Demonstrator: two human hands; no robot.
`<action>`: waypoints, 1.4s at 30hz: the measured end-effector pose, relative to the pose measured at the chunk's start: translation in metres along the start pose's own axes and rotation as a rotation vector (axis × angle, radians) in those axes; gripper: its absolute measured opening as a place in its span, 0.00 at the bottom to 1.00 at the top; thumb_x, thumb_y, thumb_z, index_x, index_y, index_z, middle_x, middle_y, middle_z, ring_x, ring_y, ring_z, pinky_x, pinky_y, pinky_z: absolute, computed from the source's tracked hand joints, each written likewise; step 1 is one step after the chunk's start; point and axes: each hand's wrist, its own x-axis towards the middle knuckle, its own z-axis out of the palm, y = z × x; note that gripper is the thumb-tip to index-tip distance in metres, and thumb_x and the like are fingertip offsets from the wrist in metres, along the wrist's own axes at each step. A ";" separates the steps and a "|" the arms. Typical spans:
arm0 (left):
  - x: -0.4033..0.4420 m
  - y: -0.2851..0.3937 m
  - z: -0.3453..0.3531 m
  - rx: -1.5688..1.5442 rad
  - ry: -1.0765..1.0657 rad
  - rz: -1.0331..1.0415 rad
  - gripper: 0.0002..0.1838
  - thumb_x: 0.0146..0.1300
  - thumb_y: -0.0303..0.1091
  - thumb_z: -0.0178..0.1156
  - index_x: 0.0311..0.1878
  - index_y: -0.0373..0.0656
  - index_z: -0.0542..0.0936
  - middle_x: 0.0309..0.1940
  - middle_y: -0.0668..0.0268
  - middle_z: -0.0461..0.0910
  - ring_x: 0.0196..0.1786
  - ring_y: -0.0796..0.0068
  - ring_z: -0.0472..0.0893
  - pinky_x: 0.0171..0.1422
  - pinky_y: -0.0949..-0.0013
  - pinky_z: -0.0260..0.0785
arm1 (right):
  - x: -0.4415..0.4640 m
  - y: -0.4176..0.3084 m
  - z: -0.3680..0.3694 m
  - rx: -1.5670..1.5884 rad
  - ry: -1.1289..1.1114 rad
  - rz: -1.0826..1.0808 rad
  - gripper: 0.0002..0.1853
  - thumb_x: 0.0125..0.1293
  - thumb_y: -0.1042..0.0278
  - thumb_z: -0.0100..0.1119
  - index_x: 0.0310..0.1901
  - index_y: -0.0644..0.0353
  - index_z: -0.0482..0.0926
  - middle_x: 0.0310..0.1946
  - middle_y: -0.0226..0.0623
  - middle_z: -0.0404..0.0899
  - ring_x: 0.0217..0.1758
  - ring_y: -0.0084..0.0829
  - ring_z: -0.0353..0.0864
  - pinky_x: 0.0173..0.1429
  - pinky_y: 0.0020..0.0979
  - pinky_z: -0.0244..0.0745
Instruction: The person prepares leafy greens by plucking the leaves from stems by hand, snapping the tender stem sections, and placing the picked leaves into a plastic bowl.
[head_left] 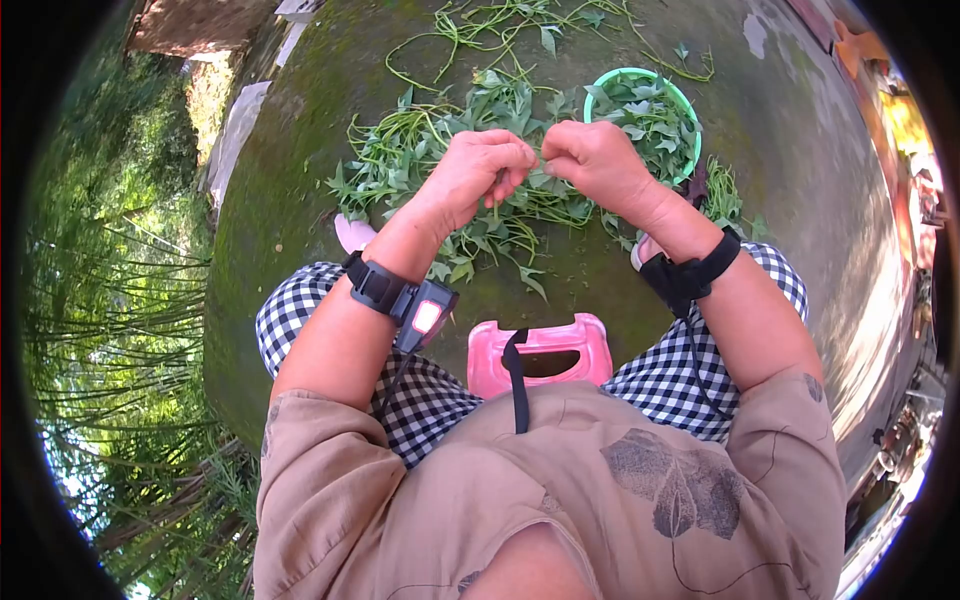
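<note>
A spread of leafy green vines, with lobed leaves like sweet potato greens, lies on the ground in front of me. Above it my left hand is closed, thumb against curled fingers. My right hand is pinched shut close beside it, the fingertips of both almost meeting. Whatever is between the fingers is too small to tell from the leaves behind. A light green basket of picked leaves stands just beyond my right hand.
A pink plastic stool is between my knees. Loose long vines trail at the far side, and thin green stems lie right of the basket. The mossy concrete ground borders greenery at left.
</note>
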 end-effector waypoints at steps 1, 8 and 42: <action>0.001 0.000 0.000 -0.010 -0.002 -0.002 0.07 0.62 0.32 0.60 0.34 0.38 0.80 0.19 0.69 0.75 0.16 0.84 0.68 0.19 0.79 0.57 | 0.000 0.000 0.000 0.067 -0.015 0.054 0.06 0.52 0.72 0.65 0.31 0.61 0.78 0.25 0.38 0.79 0.28 0.37 0.79 0.34 0.34 0.73; 0.005 -0.003 0.003 -0.015 -0.028 -0.011 0.05 0.58 0.29 0.60 0.31 0.37 0.79 0.16 0.69 0.73 0.14 0.83 0.66 0.18 0.78 0.56 | -0.004 -0.007 -0.005 0.428 -0.043 0.272 0.06 0.53 0.72 0.66 0.32 0.62 0.80 0.24 0.30 0.80 0.28 0.20 0.77 0.36 0.26 0.73; 0.021 -0.041 -0.025 -0.759 0.088 -0.114 0.09 0.68 0.30 0.48 0.42 0.35 0.75 0.42 0.46 0.81 0.42 0.52 0.82 0.49 0.53 0.76 | -0.005 -0.005 0.013 0.564 -0.200 0.549 0.12 0.55 0.64 0.66 0.34 0.66 0.82 0.25 0.33 0.81 0.24 0.22 0.78 0.30 0.28 0.75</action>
